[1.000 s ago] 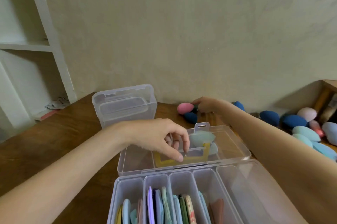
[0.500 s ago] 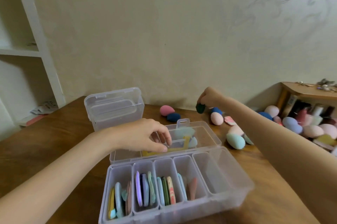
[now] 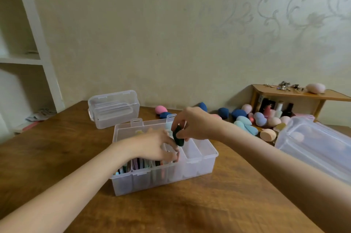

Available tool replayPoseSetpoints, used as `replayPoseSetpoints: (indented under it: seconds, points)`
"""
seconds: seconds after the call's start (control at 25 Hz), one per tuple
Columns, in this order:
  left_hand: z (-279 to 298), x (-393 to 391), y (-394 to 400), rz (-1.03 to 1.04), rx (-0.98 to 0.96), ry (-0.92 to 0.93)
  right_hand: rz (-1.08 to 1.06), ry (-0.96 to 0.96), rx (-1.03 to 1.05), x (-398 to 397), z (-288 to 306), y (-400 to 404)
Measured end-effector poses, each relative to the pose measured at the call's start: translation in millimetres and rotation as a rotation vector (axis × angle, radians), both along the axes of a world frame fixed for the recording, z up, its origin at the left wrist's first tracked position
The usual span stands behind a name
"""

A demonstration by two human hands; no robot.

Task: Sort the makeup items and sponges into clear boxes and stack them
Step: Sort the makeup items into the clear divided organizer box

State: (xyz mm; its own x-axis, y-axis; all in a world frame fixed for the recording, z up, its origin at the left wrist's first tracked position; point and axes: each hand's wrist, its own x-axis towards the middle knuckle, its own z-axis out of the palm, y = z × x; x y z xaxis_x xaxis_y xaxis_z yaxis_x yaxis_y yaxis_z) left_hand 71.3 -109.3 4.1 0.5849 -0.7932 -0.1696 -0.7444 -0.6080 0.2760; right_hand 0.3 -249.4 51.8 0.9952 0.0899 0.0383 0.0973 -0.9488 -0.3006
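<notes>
- The right hand (image 3: 195, 124) pinches a dark green sponge (image 3: 178, 137) between thumb and fingers (image 3: 175, 122), holding it just above the divided clear box (image 3: 197, 168) at the middle of the tabletop (image 3: 57, 147).
- The sponge hangs tilted, its lower end over the box's divider rows, close to the left hand.
- The left hand (image 3: 153, 145) reaches into the box from 7 o'clock, its fingers (image 3: 171, 154) spread and curled down among the flat puffs (image 3: 136, 165) standing on edge in the left compartments; whether they grip one I cannot tell.
- The two compartments on the right side of the box look bare.
- The box's lid (image 3: 133, 128) lies open behind it, toward 12 o'clock.
- A second clear box (image 3: 114, 111), shut, sits at 11 o'clock from the divided one, well apart.
- A third clear container (image 3: 313, 147) lies at 3 o'clock near the tabletop's edge.
- Loose sponges (image 3: 245, 122) in pink, blue, teal and peach lie scattered along the wall from 12 to 2 o'clock.
- A small wooden shelf (image 3: 296, 96) at 2 o'clock holds bottles (image 3: 279, 108) beneath and one pale pink sponge (image 3: 315, 88) on top.
</notes>
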Motion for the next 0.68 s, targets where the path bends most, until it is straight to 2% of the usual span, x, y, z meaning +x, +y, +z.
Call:
replayPoseSetpoints:
  seconds: [0.2, 0.36, 0.44, 0.56, 0.68]
  points:
    - [-10, -22, -28, 0.238, 0.025, -0.243, -0.074, -0.012, 0.154, -8, -11, -5]
    - [-14, -15, -22, 0.293, -0.137, -0.17, -0.072, 0.019, 0.198, -12, -21, -2]
    - [-15, -15, -18, 0.299, -0.186, -0.162, -0.074, 0.023, 0.164, -13, -29, 7]
    - [-14, -17, -15, 0.289, -0.152, -0.229, -0.066, -0.086, 0.029, -12, -41, 16]
    - [-10, -9, -3, 0.267, -0.123, -0.172, 0.037, -0.068, -0.07, -10, -49, 22]
